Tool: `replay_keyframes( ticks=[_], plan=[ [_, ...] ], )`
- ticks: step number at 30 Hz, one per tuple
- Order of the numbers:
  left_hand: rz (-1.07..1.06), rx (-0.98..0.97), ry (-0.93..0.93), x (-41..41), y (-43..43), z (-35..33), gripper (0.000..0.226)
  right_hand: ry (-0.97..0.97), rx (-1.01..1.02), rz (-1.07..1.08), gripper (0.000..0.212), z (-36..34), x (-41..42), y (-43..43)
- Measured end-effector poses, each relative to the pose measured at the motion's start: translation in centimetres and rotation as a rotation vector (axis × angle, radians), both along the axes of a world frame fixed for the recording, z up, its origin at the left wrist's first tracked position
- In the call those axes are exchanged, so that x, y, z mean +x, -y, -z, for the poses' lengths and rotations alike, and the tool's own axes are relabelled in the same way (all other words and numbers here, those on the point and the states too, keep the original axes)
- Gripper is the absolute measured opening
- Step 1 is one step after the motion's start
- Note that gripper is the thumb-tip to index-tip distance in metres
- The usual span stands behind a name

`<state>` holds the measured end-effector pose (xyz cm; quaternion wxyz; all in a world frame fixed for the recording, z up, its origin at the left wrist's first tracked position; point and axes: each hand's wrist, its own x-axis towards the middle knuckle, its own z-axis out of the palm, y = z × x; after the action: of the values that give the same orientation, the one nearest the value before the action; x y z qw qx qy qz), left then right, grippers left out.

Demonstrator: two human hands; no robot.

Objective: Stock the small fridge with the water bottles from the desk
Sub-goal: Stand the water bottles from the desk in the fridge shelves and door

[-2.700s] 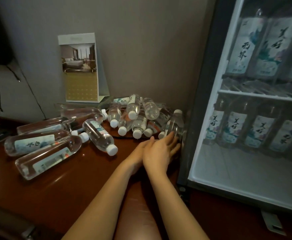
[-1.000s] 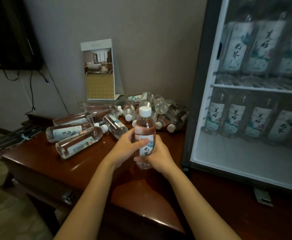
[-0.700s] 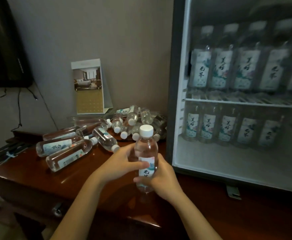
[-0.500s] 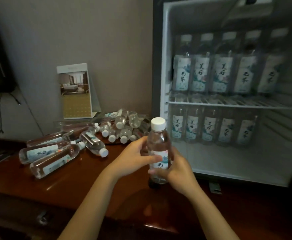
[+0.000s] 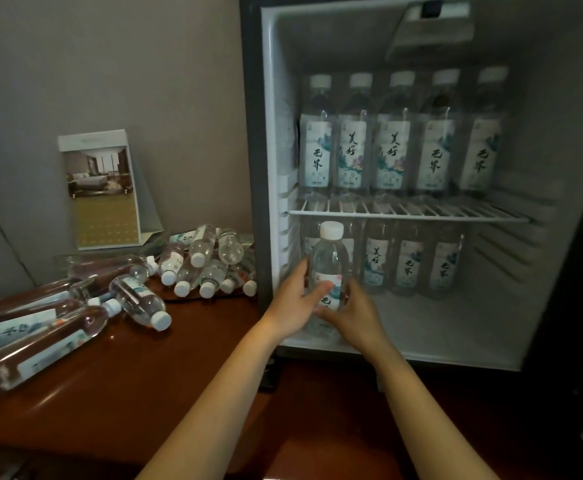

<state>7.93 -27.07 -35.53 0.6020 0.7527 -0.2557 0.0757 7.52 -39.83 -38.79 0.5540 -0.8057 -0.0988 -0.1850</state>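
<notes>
A small water bottle with a white cap stands upright at the front left of the open fridge's lower floor. My left hand grips it from the left and my right hand from the right. Behind it, a row of labelled bottles stands on the lower level. Another row of bottles fills the wire shelf above. On the desk to the left lie a pile of small bottles and several larger bottles.
A standing card with a room photo leans at the wall behind the pile. The fridge's dark frame rises right of the pile. Bare white floor shows at the front of the lower fridge level.
Both hands lifted one small bottle from the pile by the fridge and carried it right, into the front left of the lower fridge level. The view swung right toward the fridge.
</notes>
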Motion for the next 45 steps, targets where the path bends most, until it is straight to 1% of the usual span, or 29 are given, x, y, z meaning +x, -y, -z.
replay_keyframes(
  ticks=[3,6,10,12,16,20,25,27,31,35,37,39,43,45],
  plan=[
    [-0.066,-0.001,0.022,0.4,0.3,0.1,0.054,0.028,-0.016,-0.010,0.052,0.1,1.3,-0.3],
    [-0.162,0.006,0.027,0.4,0.8,0.4,0.061,0.047,-0.029,-0.021,0.047,0.1,2.5,-0.4],
    [-0.216,0.037,0.041,0.4,1.1,0.9,0.062,0.051,-0.063,-0.018,0.049,-0.1,4.0,-0.8],
    [-0.206,0.026,0.040,0.4,1.1,0.9,0.061,0.074,-0.088,-0.023,0.050,-0.3,4.7,-1.1],
    [-0.205,0.045,0.029,0.7,1.3,1.0,0.057,0.086,-0.108,-0.037,0.037,-0.8,5.3,-1.8],
    [-0.240,0.146,0.052,1.4,1.5,1.3,0.057,0.153,-0.117,-0.107,0.047,-0.5,5.3,-1.8],
    [-0.258,0.161,0.017,2.2,1.8,1.4,0.058,0.194,-0.054,-0.129,0.050,-1.0,5.1,-1.9],
    [-0.254,0.162,0.006,2.5,1.8,1.4,0.058,0.152,-0.061,-0.118,0.051,-1.0,5.4,-1.9],
    [-0.211,0.152,-0.029,2.2,1.6,1.3,0.057,0.013,-0.110,-0.070,0.059,-0.9,5.8,-1.7],
    [-0.144,0.086,-0.113,1.1,1.2,1.3,0.055,-0.058,-0.187,-0.049,0.063,-1.2,5.9,-1.3],
    [-0.119,0.066,-0.148,0.5,1.0,1.3,0.055,-0.064,-0.217,-0.033,0.058,-0.9,5.5,-0.9],
    [-0.087,0.062,-0.177,-0.2,0.4,1.4,0.055,-0.083,-0.202,-0.001,0.052,-0.3,4.8,-0.6],
    [-0.035,0.107,-0.179,-2.1,-1.4,2.0,0.045,-0.162,-0.201,0.213,0.041,0.5,3.4,-0.2],
    [-0.037,0.126,-0.149,-3.1,-2.6,2.2,0.038,-0.136,-0.178,0.293,0.031,0.6,2.5,-0.3]
  ],
)
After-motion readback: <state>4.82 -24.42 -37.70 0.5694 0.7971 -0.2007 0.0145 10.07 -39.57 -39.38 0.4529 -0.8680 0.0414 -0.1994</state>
